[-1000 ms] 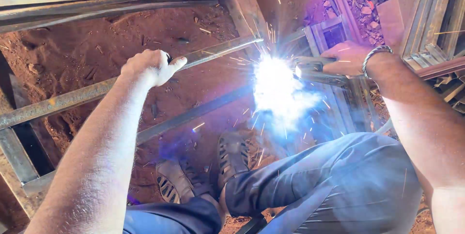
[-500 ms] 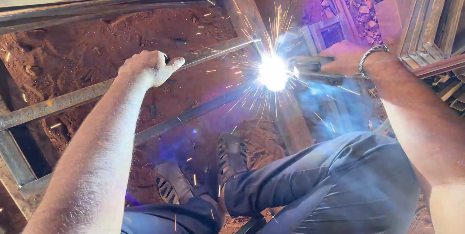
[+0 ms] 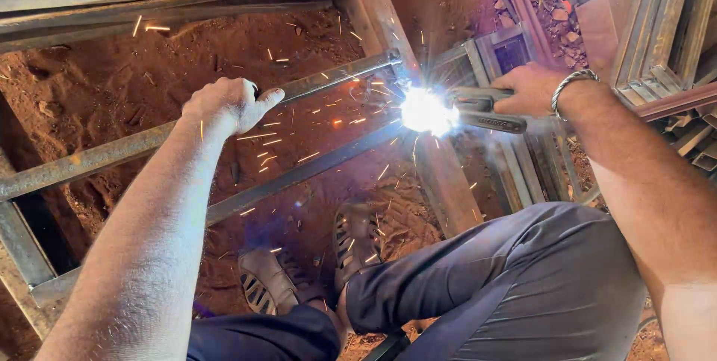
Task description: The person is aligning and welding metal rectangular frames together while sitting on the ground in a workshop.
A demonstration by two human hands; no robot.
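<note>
Inspector: Left hand (image 3: 228, 106) clenched on the steel bar (image 3: 112, 153), centre-left. Right hand (image 3: 532, 88) grasping the electrode holder (image 3: 482, 109); arc (image 3: 426, 111) at centre.

Welder: Advice?

Inspector: Brace bar firmly; hold arc steady on joint.

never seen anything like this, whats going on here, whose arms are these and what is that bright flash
The single view comes from a camera on a person's head, looking down at their own arms and legs. The left hand grips a long metal bar of a frame lying on red dirt. The right hand, with a bracelet at the wrist, holds a welding tool. The white flash is at its tip, where bars meet, throwing sparks. Below are grey trousers and sandals.
</note>
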